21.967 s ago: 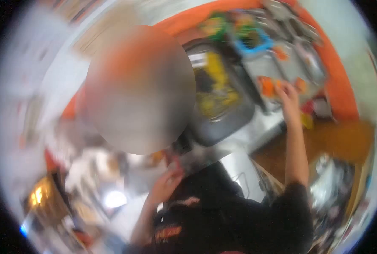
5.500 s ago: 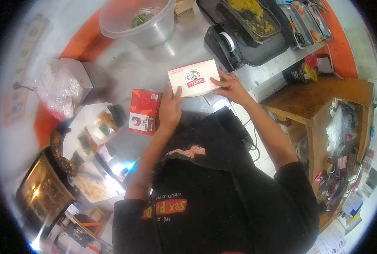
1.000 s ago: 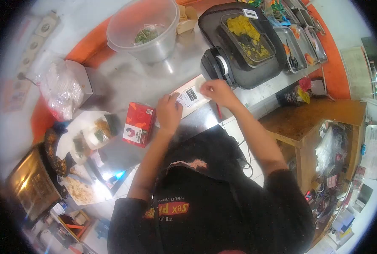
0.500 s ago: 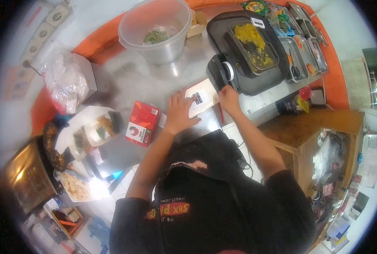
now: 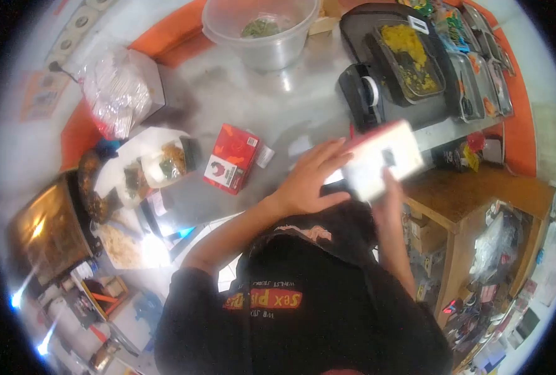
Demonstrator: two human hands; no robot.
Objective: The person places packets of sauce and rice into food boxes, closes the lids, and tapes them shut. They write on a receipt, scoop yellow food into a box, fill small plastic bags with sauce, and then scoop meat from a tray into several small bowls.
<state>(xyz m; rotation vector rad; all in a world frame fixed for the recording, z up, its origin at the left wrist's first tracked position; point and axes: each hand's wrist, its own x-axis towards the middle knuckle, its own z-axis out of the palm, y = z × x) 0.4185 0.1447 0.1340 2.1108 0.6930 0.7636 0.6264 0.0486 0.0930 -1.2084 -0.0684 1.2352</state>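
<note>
A white carton box with a red side, blurred by motion, is tilted in the air just off the front edge of the table. My left hand is at its left edge, with fingers and thumb on either side of the corner. At its near side my right hand grips it, one finger lying over the white face; the other fingers are partly hidden and smeared. A red printed box lies on the table to the left of my left hand.
On the steel table are a clear tub with greens, a tape dispenser and a tray of yellow food on a black case. Open food boxes lie left; a wooden shelf stands right.
The white carton has come off the table and moved right and toward me. My right hand has left the tape dispenser and now grips the carton. The camera view has shifted.
</note>
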